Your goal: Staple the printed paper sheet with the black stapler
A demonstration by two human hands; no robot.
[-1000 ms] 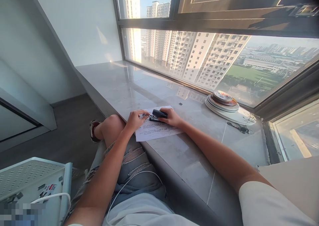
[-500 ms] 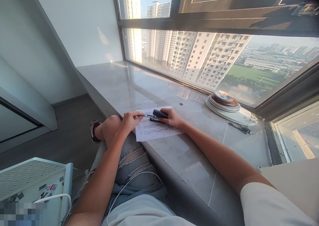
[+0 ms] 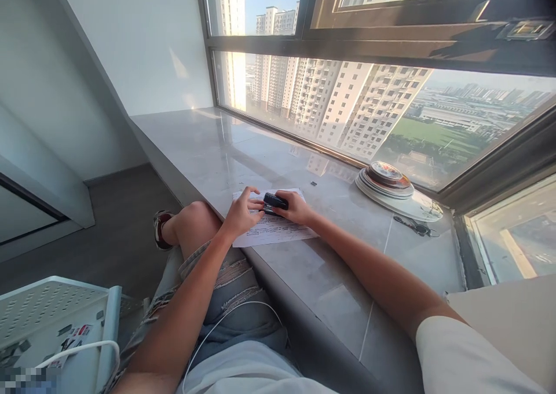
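Note:
A black stapler (image 3: 274, 200) sits over printed paper (image 3: 278, 236) on the grey tiled sill. My right hand (image 3: 297, 207) is wrapped round its rear part. At the stapler's front end is my left hand (image 3: 243, 213), fingers apart and extended, the tips against or very near the stapler. I cannot tell whether they touch it. The fingers partly hide the front of the stapler. Beyond the paper lies a small dark piece (image 3: 313, 183), too small to name.
To the right, stacked plates (image 3: 384, 179) stand by the window, with a dark key-ring-like item (image 3: 414, 226) before them. A white perforated cart (image 3: 56, 295) is at lower left. A white cable (image 3: 234, 306) crosses my lap. The sill's front edge runs beside my leg.
My left hand has moved from pinching a thin metal part drawn out of the stapler to spread fingers at its front. That part no longer shows sticking out. My right hand still grips the stapler.

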